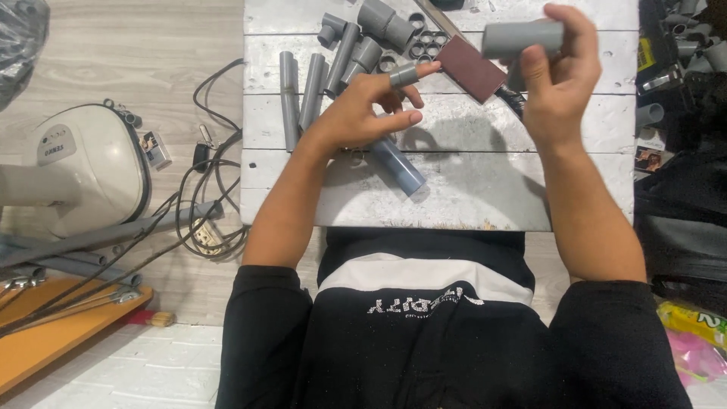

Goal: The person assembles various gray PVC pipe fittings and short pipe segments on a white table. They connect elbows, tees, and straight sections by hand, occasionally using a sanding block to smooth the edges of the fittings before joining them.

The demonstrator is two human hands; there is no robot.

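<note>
Pipe piece (pixel 522 38) sits clamped in my right hand (pixel 556 83) above the worktop (pixel 469 189); my left hand (pixel 363 113), fingers spread, wears a grey ring (pixel 404 74) on one fingertip. I'd line them up squarely.

We see a green-yellow packet (pixel 693 318) lower right, small picture cards (pixel 155 149) left, a grey label (pixel 56 144) on the white appliance (pixel 91 178)

You hold a short grey pipe piece (pixel 522 38) lying sideways, pinched at the fingertips of your right hand (pixel 556 83) above the desk. A small grey ring (pixel 404 74) sits slipped over the index finger of your left hand (pixel 363 113).
</note>
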